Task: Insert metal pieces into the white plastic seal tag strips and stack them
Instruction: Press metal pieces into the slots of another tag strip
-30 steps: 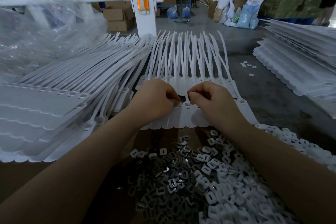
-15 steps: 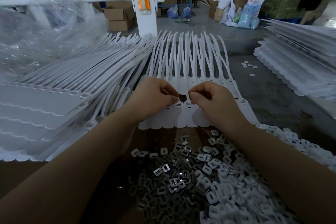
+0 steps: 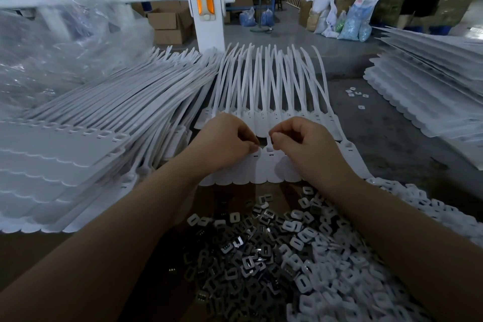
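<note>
A sheet of joined white seal tag strips [image 3: 269,167] lies in front of me, its tails fanning away toward a white post. My left hand [image 3: 224,141] and my right hand [image 3: 303,144] sit side by side on the tag heads, fingers curled, fingertips pinching at the slots near the sheet's middle. What the fingertips hold is hidden. Below my wrists lies a heap of small metal pieces [image 3: 235,256], running into a heap of white plastic caps [image 3: 339,282] on the right.
A tall stack of tag sheets [image 3: 78,144] fills the left side. More sheets [image 3: 431,91] are stacked at the right. Clear plastic bags [image 3: 52,47] bulge at the back left. A white post [image 3: 205,8] stands behind. A person stands at the far right.
Both hands stay on the tag heads and have shifted only slightly along the sheet. The fingertips keep working at the slots.
</note>
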{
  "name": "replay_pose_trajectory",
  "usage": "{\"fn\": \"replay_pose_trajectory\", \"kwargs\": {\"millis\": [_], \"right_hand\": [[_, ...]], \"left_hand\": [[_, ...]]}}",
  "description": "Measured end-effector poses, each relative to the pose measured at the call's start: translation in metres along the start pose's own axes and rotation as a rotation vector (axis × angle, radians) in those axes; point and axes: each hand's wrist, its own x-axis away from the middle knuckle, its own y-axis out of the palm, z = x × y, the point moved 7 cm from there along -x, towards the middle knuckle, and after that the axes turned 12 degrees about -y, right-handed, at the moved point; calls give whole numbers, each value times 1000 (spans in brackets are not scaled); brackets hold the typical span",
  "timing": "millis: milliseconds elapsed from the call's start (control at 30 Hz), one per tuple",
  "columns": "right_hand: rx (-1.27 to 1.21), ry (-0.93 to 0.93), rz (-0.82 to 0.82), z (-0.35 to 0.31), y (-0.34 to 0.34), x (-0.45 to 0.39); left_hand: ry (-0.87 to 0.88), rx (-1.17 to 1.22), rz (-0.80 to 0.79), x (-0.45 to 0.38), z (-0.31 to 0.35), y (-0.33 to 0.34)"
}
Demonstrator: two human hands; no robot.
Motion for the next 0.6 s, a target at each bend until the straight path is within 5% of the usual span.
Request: {"fn": "replay_pose_trajectory", "kwargs": {"millis": [200, 600], "right_hand": [[-12, 6, 1, 2, 1, 0], [-14, 3, -8, 0, 1, 2]], "left_hand": [[63, -79, 52, 7, 6, -4], [283, -754, -86, 29, 13, 11]]}}
